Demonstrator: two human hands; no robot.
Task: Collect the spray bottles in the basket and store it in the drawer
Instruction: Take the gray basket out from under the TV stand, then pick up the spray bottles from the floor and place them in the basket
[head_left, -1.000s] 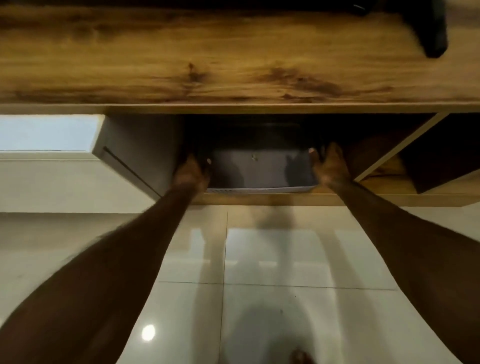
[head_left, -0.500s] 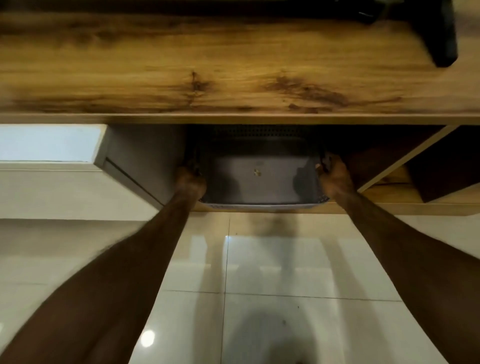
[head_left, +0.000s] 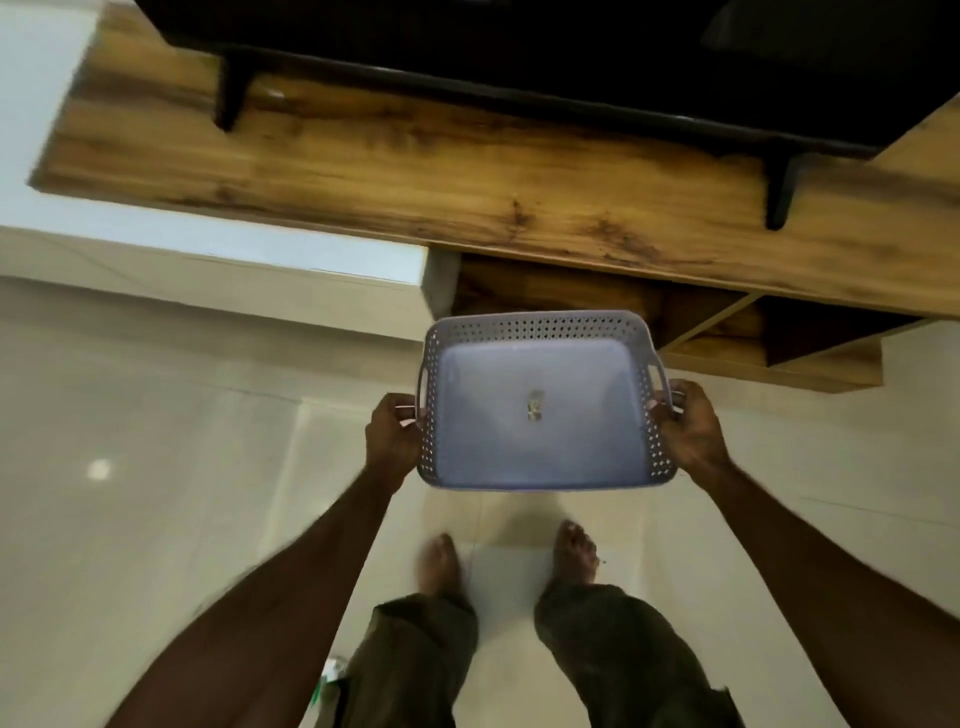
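Both hands grip a pale lilac basket by its side handles: the left hand (head_left: 392, 439) closes on the left handle, the right hand (head_left: 688, 434) on the right, well apart with the basket (head_left: 540, 325) between them. A second ago the same hands reached deep into the open compartment (head_left: 561, 293) under the wooden top, with the basket sitting inside it in shadow; now the basket is out of the unit, held in the air over the floor (head_left: 156, 441) in front of the person's bare feet. Its perforated walls surround a plain bottom bearing only a small sticker (head_left: 535, 405). The wooden cabinet (head_left: 415, 171) carries a black screen on two dark legs. Glossy pale tiles cover the floor.
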